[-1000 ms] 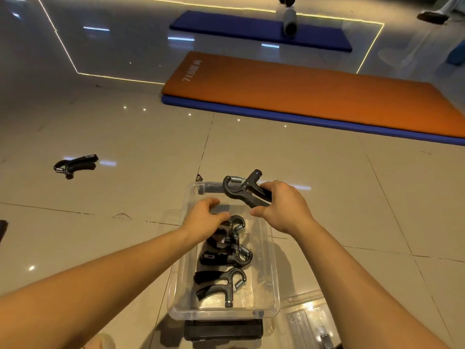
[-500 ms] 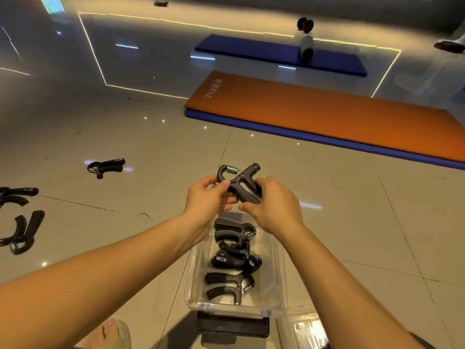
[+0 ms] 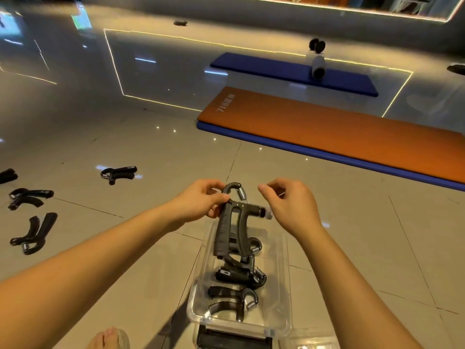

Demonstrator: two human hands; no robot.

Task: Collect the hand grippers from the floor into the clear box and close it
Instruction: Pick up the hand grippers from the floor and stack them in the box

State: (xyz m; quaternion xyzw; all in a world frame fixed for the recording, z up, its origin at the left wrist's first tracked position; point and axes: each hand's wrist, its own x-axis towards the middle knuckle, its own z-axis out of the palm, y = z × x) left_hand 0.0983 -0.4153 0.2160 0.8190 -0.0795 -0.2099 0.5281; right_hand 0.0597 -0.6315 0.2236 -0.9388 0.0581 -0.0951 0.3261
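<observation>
While loose hand grippers (image 3: 120, 171) still lie on the floor well left of the clear box (image 3: 275, 306), the left hand (image 3: 201, 201) now pinches the held gripper (image 3: 224, 233) near its top, its handles hanging above the box's far end. The right hand (image 3: 289, 206), gripping it a moment ago, has let go, fingers loosely curled beside the knob. Lowering it in likely comes next.

You are looking at eight grippers: one held gripper (image 3: 225, 233), three boxed grippers (image 3: 236, 274) and four floor grippers (image 3: 118, 173), one of them being cut off at the left edge. You are also seeing one box (image 3: 286, 285), two mats, an orange mat (image 3: 327, 132) and a blue mat (image 3: 276, 69), one roller (image 3: 317, 65), and your left hand (image 3: 198, 200) and right hand (image 3: 289, 205).
</observation>
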